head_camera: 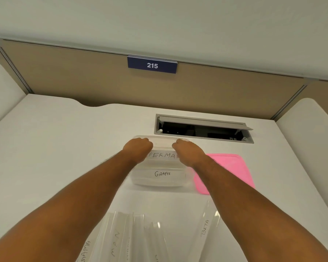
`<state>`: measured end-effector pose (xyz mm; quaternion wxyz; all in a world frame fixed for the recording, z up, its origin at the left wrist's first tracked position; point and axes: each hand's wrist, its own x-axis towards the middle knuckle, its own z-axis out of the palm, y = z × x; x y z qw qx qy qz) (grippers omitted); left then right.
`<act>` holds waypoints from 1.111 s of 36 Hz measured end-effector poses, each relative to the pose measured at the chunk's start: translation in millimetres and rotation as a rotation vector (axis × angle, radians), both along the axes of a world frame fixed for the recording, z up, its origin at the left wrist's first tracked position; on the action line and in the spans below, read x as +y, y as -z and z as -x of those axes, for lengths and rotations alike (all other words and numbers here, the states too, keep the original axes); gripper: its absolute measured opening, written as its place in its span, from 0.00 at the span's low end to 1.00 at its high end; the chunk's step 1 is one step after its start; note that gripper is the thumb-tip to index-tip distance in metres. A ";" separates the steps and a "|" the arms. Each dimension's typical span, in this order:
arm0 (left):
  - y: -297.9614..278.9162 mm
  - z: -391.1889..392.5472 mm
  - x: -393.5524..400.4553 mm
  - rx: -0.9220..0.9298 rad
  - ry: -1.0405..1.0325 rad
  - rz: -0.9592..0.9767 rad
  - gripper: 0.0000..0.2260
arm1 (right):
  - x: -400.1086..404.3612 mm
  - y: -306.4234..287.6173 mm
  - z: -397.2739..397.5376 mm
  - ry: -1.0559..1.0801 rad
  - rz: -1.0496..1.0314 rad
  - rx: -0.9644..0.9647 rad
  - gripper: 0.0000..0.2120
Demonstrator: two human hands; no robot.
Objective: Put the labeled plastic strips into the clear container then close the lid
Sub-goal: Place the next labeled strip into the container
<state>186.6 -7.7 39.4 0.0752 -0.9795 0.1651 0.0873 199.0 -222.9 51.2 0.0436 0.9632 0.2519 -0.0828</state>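
Note:
The clear container point(160, 180) stands on the white desk, open, with a strip marked "GIRAFEE" point(162, 173) inside near its front wall. Both hands are over it. My left hand point(138, 149) and my right hand point(189, 151) are curled on the two ends of a clear strip whose label reads "PERMA" point(162, 155), the rest being covered; they hold it across the container's far part. Several more labeled clear strips point(133, 239) lie in a loose pile at the near edge, one marked "BETA" point(204, 227). The pink lid point(229, 171) lies flat just right of the container.
An open cable hatch point(203, 129) with a raised grey flap is sunk into the desk point(64, 140) right behind the container. A tan partition with a blue "215" sign point(152, 65) closes off the back. Neighbouring desks show at both sides.

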 end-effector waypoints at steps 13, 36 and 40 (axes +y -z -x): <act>20.5 -8.4 -9.7 0.039 -0.040 -0.052 0.06 | 9.8 15.6 -8.6 0.004 0.096 0.052 0.12; 18.8 -1.1 -12.8 0.044 -0.100 0.023 0.08 | 8.8 25.1 -2.7 -0.004 0.069 0.033 0.09; 8.9 6.5 -14.7 -0.008 -0.132 0.110 0.04 | 5.3 15.5 4.0 -0.035 0.019 -0.012 0.06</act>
